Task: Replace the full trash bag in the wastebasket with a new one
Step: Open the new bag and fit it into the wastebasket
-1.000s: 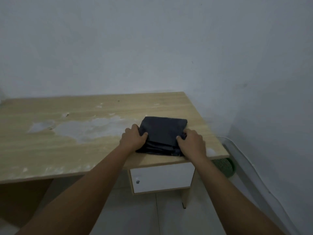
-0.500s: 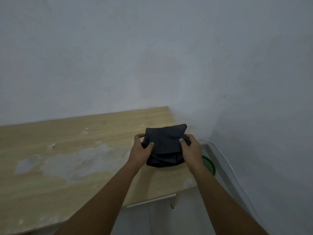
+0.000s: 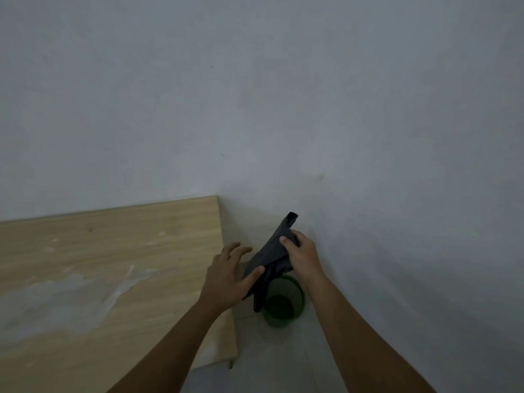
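Observation:
A folded dark trash bag (image 3: pixel 271 252) hangs in the air past the right end of the desk, partly unfolding, one corner pointing up. My right hand (image 3: pixel 301 256) grips its upper right part. My left hand (image 3: pixel 231 275) has its thumb pressed on the bag's lower left edge while its fingers are spread above the desk's edge. Directly below stands a green mesh wastebasket (image 3: pixel 283 302) on the floor in the room's corner; its inside looks dark and I cannot tell what lies in it.
A wooden desk (image 3: pixel 107 273) with pale worn patches fills the left side. Grey walls meet in a corner just behind the wastebasket. Pale floor (image 3: pixel 272 358) shows between the desk's right edge and the right wall.
Both hands lifted the bag off the desk and carried it right, over the wastebasket. The left hand's fingers have spread open, only the thumb on the bag. The view swung right.

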